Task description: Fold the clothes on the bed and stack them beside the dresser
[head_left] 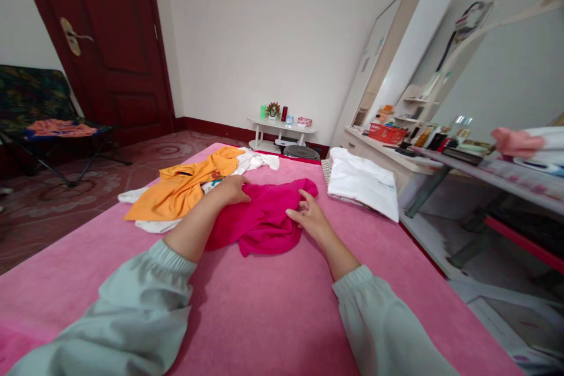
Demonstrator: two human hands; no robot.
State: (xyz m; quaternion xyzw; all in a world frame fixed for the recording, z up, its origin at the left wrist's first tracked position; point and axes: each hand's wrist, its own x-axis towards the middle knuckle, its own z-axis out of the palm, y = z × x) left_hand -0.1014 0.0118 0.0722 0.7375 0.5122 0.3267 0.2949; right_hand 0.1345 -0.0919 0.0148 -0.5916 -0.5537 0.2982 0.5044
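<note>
A crumpled magenta garment [268,217] lies on the pink bed cover [264,305] between my hands. At its upper left edge, my left hand [233,190] has its fingers bent over the cloth and closed on it. My right hand [312,218] touches the right side of the garment, thumb and fingers apart. Left of my left hand, an orange shirt [189,185] is spread loosely over white clothing [259,160]. A folded white T-shirt [359,179] rests at the bed's right edge, apart from my right hand.
A dressing table [396,155] with a red basket [388,133] and bottles stands to the right. Beyond the bed is a low white side table [282,125]. On the left, a folding chair [48,123] holds peach cloth near a dark red door [106,41].
</note>
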